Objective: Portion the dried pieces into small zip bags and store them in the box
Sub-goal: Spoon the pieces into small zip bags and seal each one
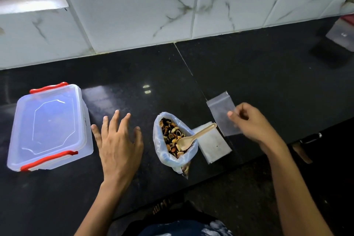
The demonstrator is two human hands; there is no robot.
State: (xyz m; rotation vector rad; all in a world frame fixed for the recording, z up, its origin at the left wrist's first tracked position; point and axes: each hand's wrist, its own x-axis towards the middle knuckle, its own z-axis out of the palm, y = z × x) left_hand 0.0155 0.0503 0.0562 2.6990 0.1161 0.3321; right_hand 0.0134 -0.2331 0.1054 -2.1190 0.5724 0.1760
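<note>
An open plastic bag of dried pieces (173, 140) stands on the black counter (268, 74), with a beige spoon (193, 137) resting in it. Right of it lies a small stack of empty zip bags (215, 144). My right hand (249, 122) pinches one empty zip bag (222, 113) by its right edge, just above the counter. My left hand (119, 140) hovers with spread fingers between the bag of pieces and the clear box (49, 126). The box has red latches and its lid is on.
A marble-tiled wall (172, 5) runs behind the counter. At the far right lie a dark flat object (329, 53) and a clear plastic item (341, 34). The counter's front edge runs diagonally at lower right, with the floor below.
</note>
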